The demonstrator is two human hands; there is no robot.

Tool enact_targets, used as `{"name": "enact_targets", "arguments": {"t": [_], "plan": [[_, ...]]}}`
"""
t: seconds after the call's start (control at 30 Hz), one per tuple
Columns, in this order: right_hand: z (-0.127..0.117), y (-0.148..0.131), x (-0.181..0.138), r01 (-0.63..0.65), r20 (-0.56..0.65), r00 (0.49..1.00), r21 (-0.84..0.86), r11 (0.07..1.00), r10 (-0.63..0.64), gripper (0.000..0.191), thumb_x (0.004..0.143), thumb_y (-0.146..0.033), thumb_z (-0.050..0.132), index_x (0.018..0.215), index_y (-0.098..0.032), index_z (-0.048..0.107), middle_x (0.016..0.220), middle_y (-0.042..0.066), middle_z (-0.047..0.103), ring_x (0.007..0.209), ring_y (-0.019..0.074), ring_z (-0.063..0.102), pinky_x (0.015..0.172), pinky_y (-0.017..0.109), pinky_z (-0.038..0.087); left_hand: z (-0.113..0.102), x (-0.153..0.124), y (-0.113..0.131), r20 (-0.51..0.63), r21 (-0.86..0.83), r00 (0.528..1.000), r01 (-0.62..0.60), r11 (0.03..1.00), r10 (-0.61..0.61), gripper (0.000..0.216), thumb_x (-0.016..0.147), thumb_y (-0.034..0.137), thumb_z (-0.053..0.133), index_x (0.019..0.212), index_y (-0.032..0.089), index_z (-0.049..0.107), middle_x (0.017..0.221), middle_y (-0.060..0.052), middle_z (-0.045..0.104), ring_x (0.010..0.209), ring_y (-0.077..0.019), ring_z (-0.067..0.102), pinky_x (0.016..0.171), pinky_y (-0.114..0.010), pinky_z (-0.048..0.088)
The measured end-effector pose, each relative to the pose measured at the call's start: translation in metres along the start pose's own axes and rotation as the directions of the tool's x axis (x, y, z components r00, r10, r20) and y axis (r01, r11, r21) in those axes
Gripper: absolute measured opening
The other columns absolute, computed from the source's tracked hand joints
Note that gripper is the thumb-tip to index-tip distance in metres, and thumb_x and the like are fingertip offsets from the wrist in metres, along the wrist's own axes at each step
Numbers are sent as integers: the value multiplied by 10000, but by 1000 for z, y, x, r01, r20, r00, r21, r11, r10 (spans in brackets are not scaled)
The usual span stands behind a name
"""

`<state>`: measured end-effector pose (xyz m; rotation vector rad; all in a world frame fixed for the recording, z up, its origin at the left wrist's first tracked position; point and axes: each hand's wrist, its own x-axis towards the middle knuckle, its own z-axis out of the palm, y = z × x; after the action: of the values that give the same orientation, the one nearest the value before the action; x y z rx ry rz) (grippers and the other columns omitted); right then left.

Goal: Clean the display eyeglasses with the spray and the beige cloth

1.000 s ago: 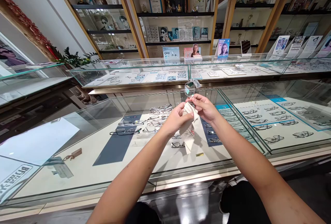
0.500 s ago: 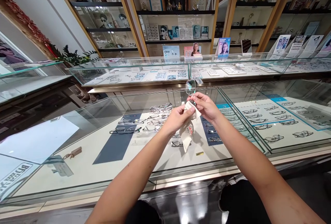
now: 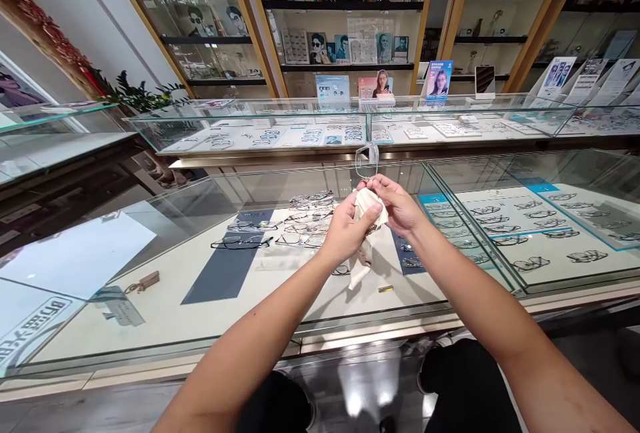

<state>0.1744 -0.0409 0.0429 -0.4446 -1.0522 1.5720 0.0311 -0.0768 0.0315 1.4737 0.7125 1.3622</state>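
Both my hands are raised over a glass display counter [image 3: 150, 219]. My left hand [image 3: 345, 229] grips a white cleaning cloth [image 3: 369, 204], bunched around part of a pair of glasses, with the cloth's tail hanging down. My right hand [image 3: 397, 205] pinches the thin-framed glasses [image 3: 367, 161], whose one clear lens stands up above my fingers. The other lens is hidden inside the cloth. The two hands touch each other at the cloth.
Under the counter glass lie several pairs of glasses [image 3: 305, 219] on white and dark blue mats. A second showcase [image 3: 540, 219] adjoins at the right, another glass counter [image 3: 350, 133] runs behind, and wall shelves [image 3: 340, 6] hold posters and frames. A potted plant [image 3: 135, 96] stands at the left.
My left hand has gathered the cloth higher and tighter around the glasses, so less of it hangs down. The exposed lens has tilted slightly left. The view has dipped a little.
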Motion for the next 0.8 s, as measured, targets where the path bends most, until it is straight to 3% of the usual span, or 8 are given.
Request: {"name": "enact_targets", "arguments": {"t": [0.1, 0.2, 0.37, 0.5, 0.6, 0.67, 0.8], "plan": [[7, 3, -3, 3, 25, 1000, -30, 1000, -2, 471, 651, -524, 1069, 832, -242, 737, 1006, 21, 811, 846, 160, 694, 802, 281, 608, 0, -1, -2, -83, 78, 995, -51, 996, 58, 656, 855, 783, 823, 1120, 192, 717, 878, -19, 684, 749, -159, 577, 698, -273, 488], [9, 1, -6, 25, 50, 999, -71, 997, -22, 419, 702, -511, 1044, 817, -241, 744, 1026, 18, 816, 804, 137, 669, 776, 264, 590, -2, 1, -2, -119, 114, 987, -92, 989, 106, 633, 912, 789, 762, 1144, 201, 728, 938, -37, 711, 831, -180, 618, 786, -288, 520], [-1, -2, -2, -15, 51, 999, -47, 999, 17, 408, 686, -493, 1045, 819, -226, 766, 881, -21, 763, 539, 50, 419, 532, 203, 448, -9, 6, -5, -28, 115, 995, -92, 989, 96, 646, 943, 844, 676, 910, 200, 718, 874, -55, 702, 863, -210, 629, 839, -316, 531], [-8, -5, 1, -8, 27, 1000, -12, 1000, 8, 420, 659, -456, 1058, 812, -226, 742, 910, 14, 777, 782, 138, 675, 777, 261, 602, -17, 9, -2, 159, 50, 987, 23, 998, -31, 636, 883, 810, 777, 992, 185, 729, 873, -48, 681, 803, -200, 603, 746, -299, 511], [-10, -5, 2, 0, 22, 1000, -1, 1000, 0, 410, 671, -440, 1054, 826, -235, 734, 951, 19, 792, 921, 181, 729, 883, 300, 623, -18, 8, 4, 247, 17, 964, 98, 995, -99, 653, 817, 713, 895, 1153, 177, 730, 914, -43, 690, 766, -182, 599, 709, -284, 505], [-9, -3, 1, -10, 23, 1000, 22, 1000, 9, 413, 673, -438, 1055, 833, -243, 728, 973, 13, 796, 932, 187, 732, 888, 310, 630, -15, 6, 7, 223, 8, 970, 93, 996, -92, 654, 783, 664, 940, 1163, 177, 725, 929, -44, 697, 765, -178, 610, 703, -278, 510], [-3, 3, -2, -58, 40, 998, 75, 995, 55, 423, 661, -432, 1070, 839, -239, 738, 1022, 10, 803, 881, 161, 715, 859, 285, 627, -9, 3, 7, 114, 43, 993, 19, 999, -24, 589, 782, 686, 925, 982, 171, 721, 847, -20, 655, 728, -156, 569, 676, -263, 479]]}}
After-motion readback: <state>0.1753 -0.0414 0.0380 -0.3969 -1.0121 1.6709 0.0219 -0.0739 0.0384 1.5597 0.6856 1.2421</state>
